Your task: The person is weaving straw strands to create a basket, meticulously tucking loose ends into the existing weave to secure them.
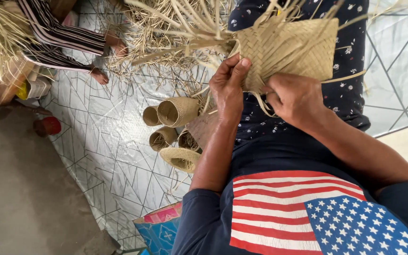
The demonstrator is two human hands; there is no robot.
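Head view: the left hand (229, 87) pinches the near left edge of a half-woven straw basket (289, 49), the right hand (294, 97) closes on loose strips under its near edge, and the basket lies straight ahead, touching both, unwoven ends fanning left over the lap.

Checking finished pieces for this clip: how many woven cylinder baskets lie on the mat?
4 clearly: two side by side, one below them, a flared one lowest. A fifth may sit half hidden by the left forearm.
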